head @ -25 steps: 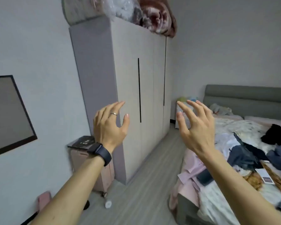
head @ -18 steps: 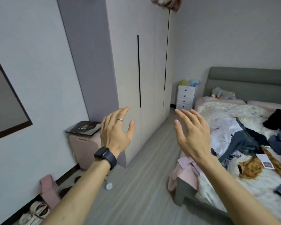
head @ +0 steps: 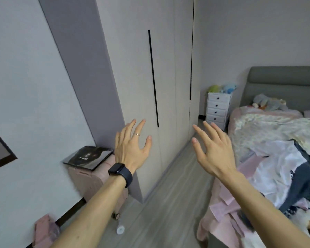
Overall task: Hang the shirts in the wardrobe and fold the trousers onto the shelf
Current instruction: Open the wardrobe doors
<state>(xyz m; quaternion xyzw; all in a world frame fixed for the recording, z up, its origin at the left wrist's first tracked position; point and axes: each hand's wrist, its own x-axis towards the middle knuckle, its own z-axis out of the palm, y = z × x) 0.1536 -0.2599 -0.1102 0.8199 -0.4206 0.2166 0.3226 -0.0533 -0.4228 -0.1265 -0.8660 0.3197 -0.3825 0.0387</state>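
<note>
The left hand (head: 131, 149) and right hand (head: 215, 151) have neared the closed wardrobe (head: 168, 68), each grip spread, empty.

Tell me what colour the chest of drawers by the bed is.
The chest of drawers is white with dark knobs; head view shows it best.

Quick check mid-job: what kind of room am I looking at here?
A bedroom, most likely: a tall wardrobe with shut doors, a bed strewn with clothes, and a white drawer chest.

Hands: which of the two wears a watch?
The left hand, with a dark watch on its wrist and a thin ring on one finger. The right hand wears nothing.
</note>
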